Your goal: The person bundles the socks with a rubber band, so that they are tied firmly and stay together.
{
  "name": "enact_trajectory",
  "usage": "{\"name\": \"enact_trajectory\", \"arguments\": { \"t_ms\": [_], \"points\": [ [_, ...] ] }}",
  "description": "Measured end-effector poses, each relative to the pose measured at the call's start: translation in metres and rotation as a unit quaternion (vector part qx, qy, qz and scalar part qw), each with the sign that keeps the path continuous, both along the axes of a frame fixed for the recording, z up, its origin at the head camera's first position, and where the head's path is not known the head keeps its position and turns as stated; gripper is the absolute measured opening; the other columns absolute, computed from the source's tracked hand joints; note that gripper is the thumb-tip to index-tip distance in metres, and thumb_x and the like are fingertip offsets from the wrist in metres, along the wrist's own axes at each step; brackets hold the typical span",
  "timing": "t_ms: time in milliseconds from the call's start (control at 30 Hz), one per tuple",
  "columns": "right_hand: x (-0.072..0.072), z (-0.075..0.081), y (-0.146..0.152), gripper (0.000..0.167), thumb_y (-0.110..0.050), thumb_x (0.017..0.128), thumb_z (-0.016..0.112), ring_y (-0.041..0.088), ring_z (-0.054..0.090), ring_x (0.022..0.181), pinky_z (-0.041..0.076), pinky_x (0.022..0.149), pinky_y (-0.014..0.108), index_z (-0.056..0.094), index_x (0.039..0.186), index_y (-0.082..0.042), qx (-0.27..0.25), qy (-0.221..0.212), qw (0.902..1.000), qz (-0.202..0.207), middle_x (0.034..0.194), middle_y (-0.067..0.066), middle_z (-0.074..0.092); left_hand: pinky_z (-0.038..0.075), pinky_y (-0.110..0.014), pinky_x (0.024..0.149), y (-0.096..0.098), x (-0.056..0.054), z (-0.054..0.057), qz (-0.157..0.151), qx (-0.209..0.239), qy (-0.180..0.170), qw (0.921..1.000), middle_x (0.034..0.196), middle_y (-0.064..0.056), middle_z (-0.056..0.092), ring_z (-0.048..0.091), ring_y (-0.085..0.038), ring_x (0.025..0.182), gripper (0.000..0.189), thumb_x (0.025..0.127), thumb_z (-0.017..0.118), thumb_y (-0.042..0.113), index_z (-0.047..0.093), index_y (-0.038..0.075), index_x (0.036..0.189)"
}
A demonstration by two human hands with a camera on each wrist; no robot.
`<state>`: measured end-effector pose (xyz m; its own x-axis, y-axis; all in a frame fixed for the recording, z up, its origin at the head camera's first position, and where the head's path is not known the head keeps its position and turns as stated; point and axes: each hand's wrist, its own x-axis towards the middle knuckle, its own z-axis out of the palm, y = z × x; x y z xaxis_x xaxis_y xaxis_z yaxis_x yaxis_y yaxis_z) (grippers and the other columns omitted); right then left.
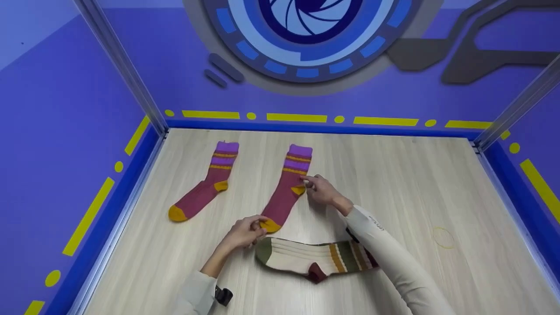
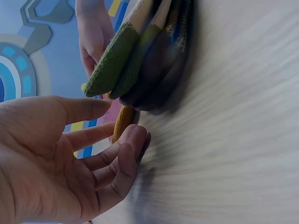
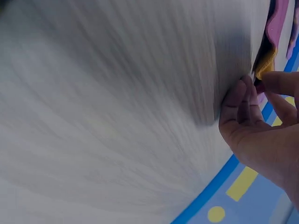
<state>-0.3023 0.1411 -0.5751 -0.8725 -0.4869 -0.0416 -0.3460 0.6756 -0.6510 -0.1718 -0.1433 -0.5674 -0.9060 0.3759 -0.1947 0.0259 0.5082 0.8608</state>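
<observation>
A maroon sock (image 1: 282, 197) with mustard toe and heel and a purple striped cuff lies flat between my hands. My left hand (image 1: 245, 232) touches its toe (image 2: 123, 123) with a fingertip; in the left wrist view thumb and forefinger stand apart. At the heel edge, my right hand (image 1: 323, 190) pinches a bit of maroon fabric (image 3: 260, 87) between its fingertips. A matching maroon sock (image 1: 199, 197) lies flat to the left. Nearer me, cream socks (image 1: 297, 256) with green toes are stacked crosswise, their cuff end partly hidden under my right sleeve.
A thin yellow rubber band (image 1: 444, 237) lies on the wooden tabletop (image 1: 393, 175) at the right. Blue printed panels (image 1: 144, 43) wall the table at the back and both sides, with metal posts at the rear corners.
</observation>
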Motion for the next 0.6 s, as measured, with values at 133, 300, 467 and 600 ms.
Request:
{"name": "enact_trajectory", "arguments": {
  "t_ms": [133, 300, 467, 600],
  "points": [
    [-0.002, 0.004, -0.002, 0.043, 0.005, 0.096, 0.053, 0.032, 0.059, 0.091, 0.052, 0.084, 0.048, 0.056, 0.139, 0.008, 0.044, 0.000, 0.9990, 0.001, 0.106, 0.029, 0.067, 0.038, -0.020, 0.046, 0.000, -0.001, -0.001, 0.007, -0.002, -0.005, 1.0000, 0.081, -0.011, 0.064, 0.051, -0.011, 0.054, 0.034, 0.099, 0.063, 0.009, 0.062, -0.002, 0.131],
    [0.001, 0.009, -0.002, 0.039, -0.002, 0.101, 0.053, 0.023, 0.049, 0.079, 0.044, 0.071, 0.036, 0.059, 0.140, 0.002, 0.094, -0.005, 0.9956, 0.000, 0.099, 0.023, 0.067, 0.037, -0.018, 0.044, -0.001, 0.000, -0.002, 0.015, -0.002, -0.011, 0.9998, 0.081, -0.015, 0.065, 0.052, -0.012, 0.053, 0.033, 0.099, 0.063, 0.009, 0.064, -0.002, 0.130],
    [0.009, 0.014, -0.002, 0.038, -0.010, 0.104, 0.053, 0.022, 0.052, 0.080, 0.046, 0.071, 0.036, 0.061, 0.141, -0.006, 0.138, -0.008, 0.9902, -0.019, 0.107, 0.022, 0.068, 0.035, -0.018, 0.043, -0.004, -0.001, 0.000, 0.035, -0.003, -0.016, 0.9992, 0.079, -0.016, 0.065, 0.049, -0.011, 0.052, 0.030, 0.099, 0.063, 0.010, 0.066, -0.003, 0.126],
    [0.021, 0.016, 0.001, 0.034, -0.011, 0.104, 0.054, 0.022, 0.052, 0.076, 0.045, 0.069, 0.037, 0.064, 0.136, -0.005, 0.132, 0.004, 0.9912, -0.004, 0.109, 0.021, 0.072, 0.034, -0.018, 0.043, -0.010, -0.003, 0.001, 0.058, -0.012, -0.023, 0.9980, 0.076, -0.010, 0.062, 0.048, -0.010, 0.052, 0.027, 0.098, 0.063, 0.011, 0.068, -0.001, 0.122]
  ]
}}
